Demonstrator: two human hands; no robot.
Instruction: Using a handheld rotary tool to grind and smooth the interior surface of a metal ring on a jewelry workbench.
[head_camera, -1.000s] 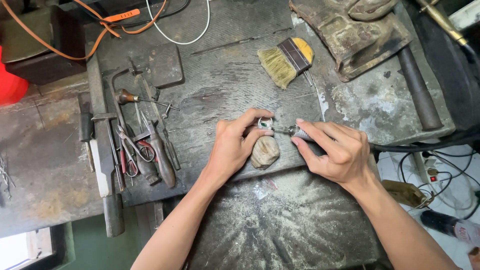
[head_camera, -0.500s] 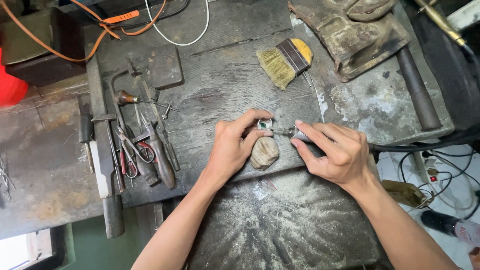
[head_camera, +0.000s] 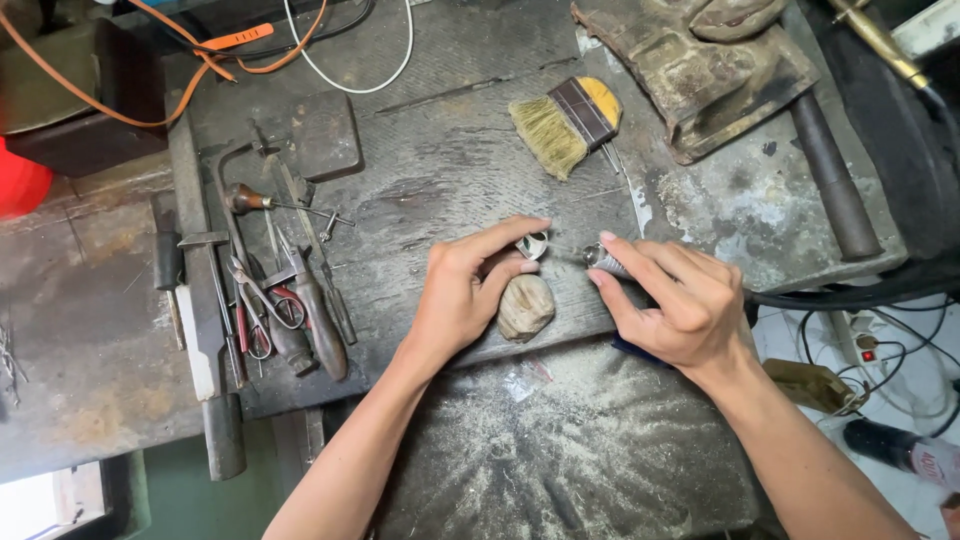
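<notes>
A dark, scarred and dust-streaked worktop (head_camera: 440, 170) fills the view, its grey surface worn rough, with pale filings scattered over the lower apron beneath the arms. At its front edge sits a small rounded wooden peg (head_camera: 526, 306), tan and smooth from wear. The left hand (head_camera: 465, 290) is closed in a pinch on a small shiny silver ring (head_camera: 533, 245), held just above the peg between thumb and forefinger. The right hand (head_camera: 680, 300) is closed around a slim metal rotary handpiece (head_camera: 604, 262), its ribbed silver nose pointing at the ring; whether the tip touches the ring cannot be told. A thick black hose (head_camera: 850, 295) runs off to the right from behind that hand. Farther back lies a flat paintbrush with pale bristles, dark ferrule and yellow handle (head_camera: 568, 120). To the left rests a cluster of dull steel hand tools (head_camera: 280, 290), among them red-handled snips and a saw frame. An orange cable (head_camera: 120, 105) and a thin white cable (head_camera: 350, 80) loop across the top. At top right sits a rusty, crusted brown block (head_camera: 700, 70) with a dark round handle (head_camera: 835, 180) beside it.
</notes>
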